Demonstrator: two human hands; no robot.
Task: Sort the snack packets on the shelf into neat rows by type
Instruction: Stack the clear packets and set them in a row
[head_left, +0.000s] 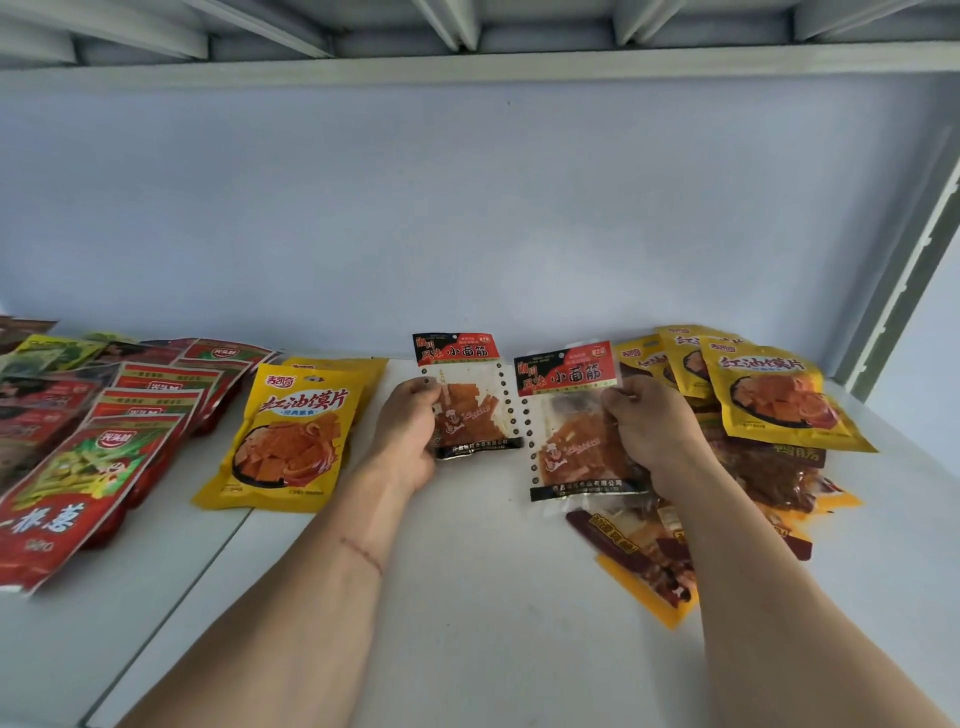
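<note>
Two bare forearms reach in from the lower edge of the view, with no sleeves, watch, bracelet or rings visible anywhere along them. The left hand (408, 431) ends a forearm that carries one marking: a thin, dark reddish scratch line running slantwise across its upper surface, partway between the wrist and the elbow, set well back from that hand. The right hand (657, 431) ends a forearm with no such line or other marking. Fingernails look short and unpainted, though they are small and hard to judge.
</note>
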